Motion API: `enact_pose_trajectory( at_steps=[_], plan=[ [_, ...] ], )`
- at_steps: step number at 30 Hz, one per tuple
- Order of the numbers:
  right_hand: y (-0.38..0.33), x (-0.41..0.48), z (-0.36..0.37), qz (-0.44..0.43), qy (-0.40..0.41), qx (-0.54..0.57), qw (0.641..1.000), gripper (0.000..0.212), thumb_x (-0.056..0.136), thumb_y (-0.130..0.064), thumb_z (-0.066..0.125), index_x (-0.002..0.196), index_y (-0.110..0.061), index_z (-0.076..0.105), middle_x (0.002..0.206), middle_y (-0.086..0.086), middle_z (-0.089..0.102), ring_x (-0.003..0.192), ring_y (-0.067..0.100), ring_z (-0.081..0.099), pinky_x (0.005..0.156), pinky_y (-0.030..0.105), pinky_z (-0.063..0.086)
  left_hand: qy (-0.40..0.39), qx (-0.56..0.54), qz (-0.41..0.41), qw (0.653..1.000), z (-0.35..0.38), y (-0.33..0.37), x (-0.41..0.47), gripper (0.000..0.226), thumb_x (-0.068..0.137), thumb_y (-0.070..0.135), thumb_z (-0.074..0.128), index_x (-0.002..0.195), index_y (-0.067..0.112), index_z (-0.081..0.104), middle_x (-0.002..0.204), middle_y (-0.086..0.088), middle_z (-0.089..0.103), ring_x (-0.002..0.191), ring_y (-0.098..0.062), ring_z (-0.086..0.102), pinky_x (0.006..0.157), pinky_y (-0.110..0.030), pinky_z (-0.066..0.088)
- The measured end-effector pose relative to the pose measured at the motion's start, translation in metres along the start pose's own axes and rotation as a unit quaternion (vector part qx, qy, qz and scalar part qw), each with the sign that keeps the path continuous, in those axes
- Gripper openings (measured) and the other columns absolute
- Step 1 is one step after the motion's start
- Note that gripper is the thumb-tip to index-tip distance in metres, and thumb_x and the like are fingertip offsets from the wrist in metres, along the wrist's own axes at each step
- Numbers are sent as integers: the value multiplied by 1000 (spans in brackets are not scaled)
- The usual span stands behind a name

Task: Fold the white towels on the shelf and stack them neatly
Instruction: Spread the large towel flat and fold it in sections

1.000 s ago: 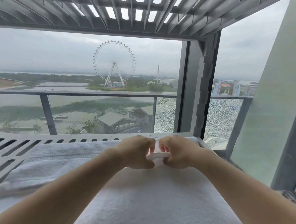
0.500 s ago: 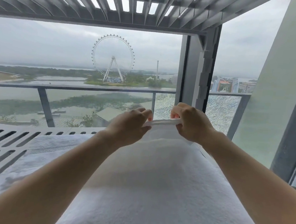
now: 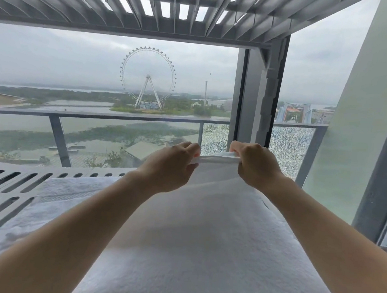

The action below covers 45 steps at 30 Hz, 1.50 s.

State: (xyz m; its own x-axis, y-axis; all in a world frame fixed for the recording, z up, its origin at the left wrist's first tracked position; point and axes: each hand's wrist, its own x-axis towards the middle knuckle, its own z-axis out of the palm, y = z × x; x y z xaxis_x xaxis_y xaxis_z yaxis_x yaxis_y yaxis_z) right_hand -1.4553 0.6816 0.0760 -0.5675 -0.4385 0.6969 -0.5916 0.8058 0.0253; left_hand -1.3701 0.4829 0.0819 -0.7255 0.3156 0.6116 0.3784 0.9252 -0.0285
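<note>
Filling the whole lower middle of the frame is the big white towel [image 3: 203, 250], its near end spread wide at the bottom edge and its far end lifted into a narrow peak just right of centre. Across the top of the frame runs the grey slatted roof [image 3: 151, 8], with pale sky showing through the gaps. Down at the lower left sits the slotted grey shelf [image 3: 3, 192], and the towel's lower left side lies over it. Lying flat on that shelf, just left of the raised towel and partly tucked under it, is a second white towel [image 3: 70, 190], woven band visible, unfolded as far as I can tell. Two bare forearms come in from the bottom corners and converge on the peak. Behind them, the balcony railing [image 3: 98, 116] crosses the middle of the frame, and above it, centre left, stands the Ferris wheel [image 3: 148, 74] against the overcast sky. Right of the dark window post there is a shattered glass panel [image 3: 288, 150], full of fine cracks. Now the hands: the left grip [image 3: 172, 167], just left of centre, has its fingers curled tight and pinches the towel's far hem. The right grip [image 3: 257, 167], close beside it to the right, is curled the same way and pinches that same hem. Between the two the hem [image 3: 217, 158] is pulled taut, a short thick band held up in front of the railing.
</note>
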Motion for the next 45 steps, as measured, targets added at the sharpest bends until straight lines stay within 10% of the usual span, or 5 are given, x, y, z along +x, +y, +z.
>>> enact_pose_trajectory(
  at_steps=[8, 16, 25, 34, 45],
  plan=[
    [6, -7, -8, 43, -393, 23, 918, 24, 67, 5, 47, 73, -16, 58, 73, 4, 58, 72, 24, 59, 52, 23, 42, -254, -51, 5, 966, 22, 2, -11, 21, 84, 37, 61, 89, 23, 46, 85, 3, 52, 76, -21, 48, 66, -29, 40],
    [-13, -5, -17, 46, -502, 34, 863, 44, 67, -24, 77, 107, -19, 59, 101, -2, 58, 83, 13, 55, 61, 22, 45, -273, -84, -10, 958, 33, 8, -17, 20, 80, 36, 64, 86, 24, 49, 86, 4, 57, 74, -19, 51, 65, -30, 42],
    [-14, -19, -1, 2, -325, -65, 944, 30, 67, 7, 47, 71, -22, 43, 86, 3, 51, 74, 22, 50, 50, 25, 34, -269, -88, -47, 958, 26, 3, -39, 48, 71, 11, 56, 116, 24, 46, 102, 7, 48, 87, -11, 45, 71, -21, 40],
    [-8, -1, -18, 81, -570, 114, 809, 26, 78, -42, 67, 93, -22, 60, 85, -8, 60, 69, 7, 55, 55, 16, 40, -275, -205, -83, 936, 25, -9, -39, 24, 88, 52, 48, 91, 30, 58, 77, 16, 53, 65, 0, 48, 59, -21, 37],
    [15, 20, 28, 115, -302, 281, 904, 16, 91, -16, 51, 81, -22, 60, 77, -1, 65, 66, 11, 61, 69, 28, 51, -135, -102, -83, 982, 64, -14, 22, 21, 94, 31, 44, 101, 18, 60, 101, -2, 62, 80, -14, 54, 69, -29, 46]
  ],
)
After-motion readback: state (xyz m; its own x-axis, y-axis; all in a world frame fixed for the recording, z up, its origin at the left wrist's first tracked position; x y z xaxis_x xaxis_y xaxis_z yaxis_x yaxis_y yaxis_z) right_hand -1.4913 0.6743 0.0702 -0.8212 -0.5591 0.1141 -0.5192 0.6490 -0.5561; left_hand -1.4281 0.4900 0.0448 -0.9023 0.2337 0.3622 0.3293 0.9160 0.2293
